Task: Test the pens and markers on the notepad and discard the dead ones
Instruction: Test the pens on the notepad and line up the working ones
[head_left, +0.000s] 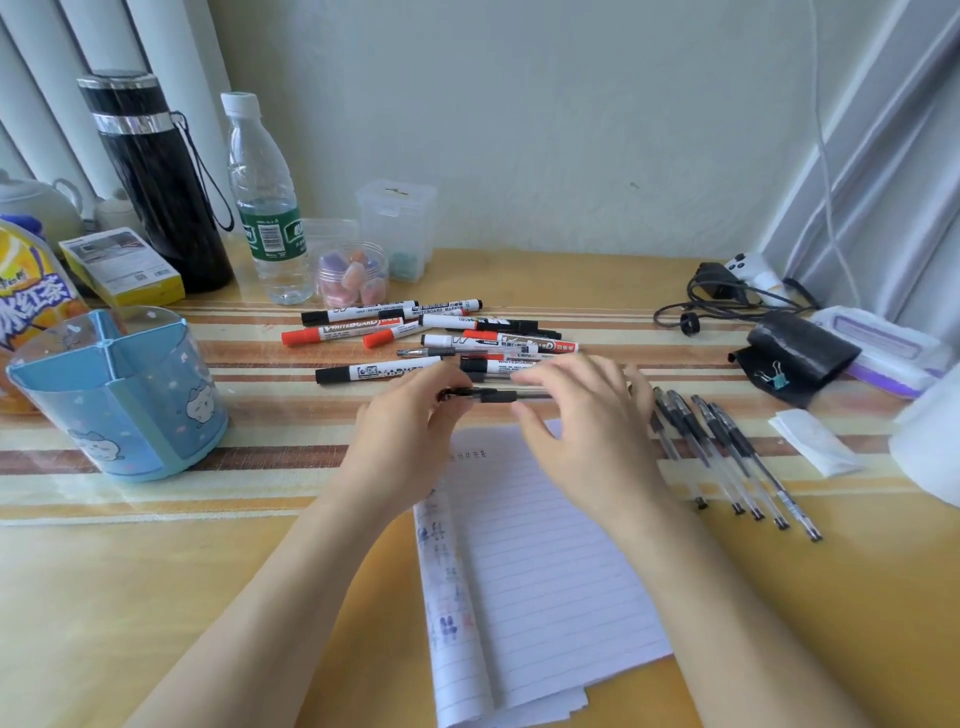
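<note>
A black gel pen (493, 396) lies level between my two hands, just above the top of the lined notepad (545, 561). My left hand (410, 436) pinches its capped left end with curled fingers. My right hand (587, 426) holds the clear barrel at the other end. Behind the hands lies a loose heap of whiteboard markers (415, 332) with black and red caps. Several black gel pens (727, 452) lie side by side to the right of the notepad. A few small marks show near the notepad's top edge.
A blue divided pen holder (119, 395) stands at the left. A black flask (156, 176), a water bottle (265, 202) and small plastic tubs (397, 223) line the back. At the right are black cables (722, 301), a black pouch (795, 353) and a tissue roll (930, 447).
</note>
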